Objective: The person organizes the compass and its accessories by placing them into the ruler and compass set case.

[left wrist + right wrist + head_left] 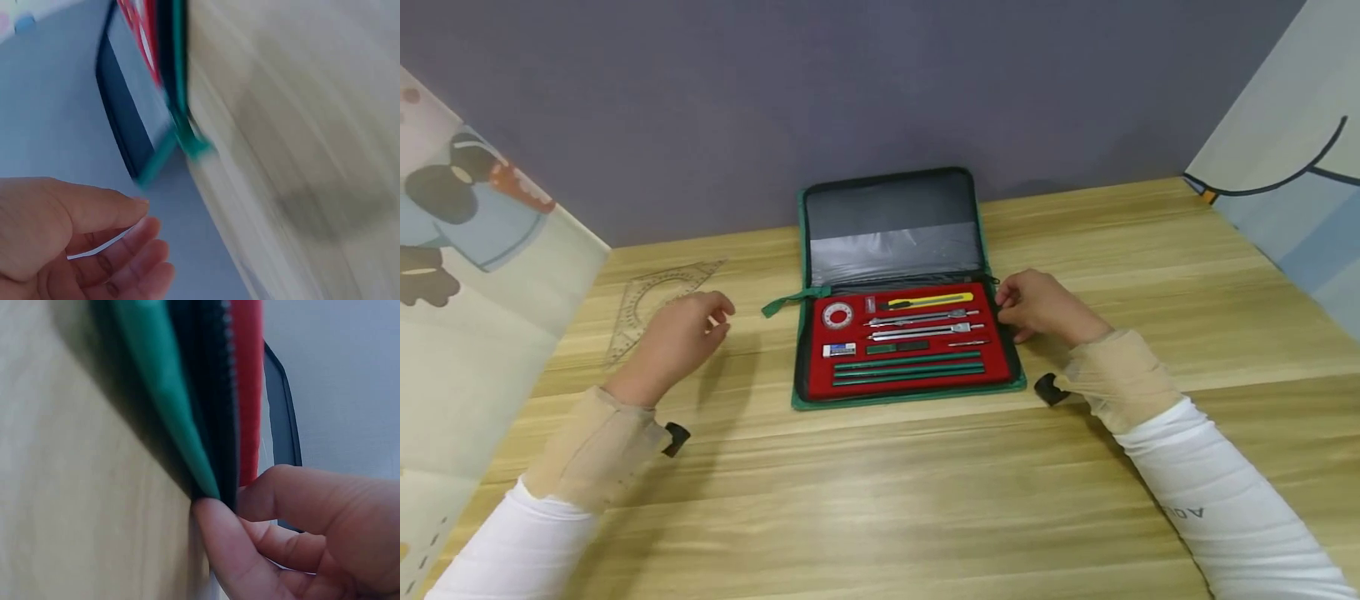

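Observation:
A zipped green drawing-instrument case [891, 204] lies unfolded on the table, its lid leaning toward the back. My right hand [1043, 307] is at the case's right side. In the right wrist view the thumb and a finger [231, 547] pinch the green and black zip edge [215, 425]. Left of the case, my left hand [672, 343] hovers with loosely bent fingers and nothing in them. Under and behind it lies a clear set square [632, 312] with a protractor arc, partly hidden by the hand. The left wrist view has a blurred green strap [159, 153] beyond the fingertips.
The red tray [910, 387] holds a yellow cutter [936, 301], two metal compasses [925, 331], green pencils [910, 367], an eraser [838, 350] and a round white disc [837, 315]. A grey panel [880, 83] rises behind the wooden table [880, 500], with patterned walls at both sides.

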{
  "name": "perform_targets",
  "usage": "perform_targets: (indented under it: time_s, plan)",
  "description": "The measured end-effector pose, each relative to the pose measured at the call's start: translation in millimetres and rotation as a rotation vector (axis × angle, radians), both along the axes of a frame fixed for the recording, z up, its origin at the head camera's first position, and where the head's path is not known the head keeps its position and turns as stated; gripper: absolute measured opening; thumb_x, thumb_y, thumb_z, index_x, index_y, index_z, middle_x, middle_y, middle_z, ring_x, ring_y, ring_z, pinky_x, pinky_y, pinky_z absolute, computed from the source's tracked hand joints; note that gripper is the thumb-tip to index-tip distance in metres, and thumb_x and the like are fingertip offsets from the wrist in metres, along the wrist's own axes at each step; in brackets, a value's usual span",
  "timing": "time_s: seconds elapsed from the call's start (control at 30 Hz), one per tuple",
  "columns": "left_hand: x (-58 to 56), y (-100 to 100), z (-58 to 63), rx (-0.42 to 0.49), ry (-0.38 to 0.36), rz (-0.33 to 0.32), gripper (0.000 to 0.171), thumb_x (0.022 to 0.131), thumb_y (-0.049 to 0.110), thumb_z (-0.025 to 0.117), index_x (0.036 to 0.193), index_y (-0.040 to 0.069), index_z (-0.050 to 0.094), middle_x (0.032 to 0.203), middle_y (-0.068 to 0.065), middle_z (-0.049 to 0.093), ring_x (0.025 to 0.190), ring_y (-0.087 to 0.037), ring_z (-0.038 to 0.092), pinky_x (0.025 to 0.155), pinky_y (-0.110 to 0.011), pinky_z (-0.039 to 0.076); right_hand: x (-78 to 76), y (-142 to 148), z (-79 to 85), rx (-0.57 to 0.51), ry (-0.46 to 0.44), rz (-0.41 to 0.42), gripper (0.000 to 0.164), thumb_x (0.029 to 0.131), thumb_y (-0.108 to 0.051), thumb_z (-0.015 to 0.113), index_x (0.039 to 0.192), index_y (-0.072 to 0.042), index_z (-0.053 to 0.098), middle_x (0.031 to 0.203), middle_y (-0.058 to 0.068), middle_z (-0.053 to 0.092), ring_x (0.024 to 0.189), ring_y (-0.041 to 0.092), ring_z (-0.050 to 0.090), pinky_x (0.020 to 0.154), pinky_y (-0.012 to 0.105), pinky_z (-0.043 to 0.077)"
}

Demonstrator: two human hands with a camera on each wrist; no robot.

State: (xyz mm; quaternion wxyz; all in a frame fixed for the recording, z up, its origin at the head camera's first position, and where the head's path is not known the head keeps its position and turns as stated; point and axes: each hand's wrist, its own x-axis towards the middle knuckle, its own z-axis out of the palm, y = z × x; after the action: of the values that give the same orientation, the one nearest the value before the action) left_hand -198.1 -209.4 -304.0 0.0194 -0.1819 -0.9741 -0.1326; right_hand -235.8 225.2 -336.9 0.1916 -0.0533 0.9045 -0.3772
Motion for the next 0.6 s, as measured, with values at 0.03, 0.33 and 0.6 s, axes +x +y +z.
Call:
perform_targets:
  time_s: [0.03,0.33,0.6]
  plan:
    - [-2.2,-10,0.4,-0.003,-0.002,0.024,0.019,0.087,-0.001,0.057,0.104,-0.007,0.061,0.093,-0.024,0.064,0.078,-0.035,0.064,0.068,-0.048,0.050,0.1,0,0.0,0.000,0.002,0.004,0.018,0.082,0.006,0.054,0.100,0.009,0.051,0.090,0.017,0.051,0.061,0.017,0.058,0.055,0.032,0.055]
    - [-28.4,-92,-10.3,-0.010,-0.099,0.242,0.026,0.090,0.008,0.053,0.106,-0.012,0.056,0.097,-0.032,0.061,0.078,-0.043,0.059,0.068,-0.053,0.045,0.8,0,2.3,-0.001,0.003,0.003,0.017,0.082,0.006,0.054,0.099,0.009,0.051,0.088,0.016,0.051,0.060,0.016,0.058,0.055,0.032,0.055]
    - [-49.8,-132,-19.7,-0.027,-0.269,0.386,0.041,0.089,0.018,0.053,0.110,-0.017,0.052,0.111,-0.036,0.053,0.090,-0.049,0.053,0.076,-0.055,0.044,-0.5,-1,-0.1,0.000,-0.002,0.004,0.018,0.083,0.005,0.054,0.100,0.010,0.051,0.090,0.018,0.051,0.058,0.016,0.058,0.055,0.032,0.055]
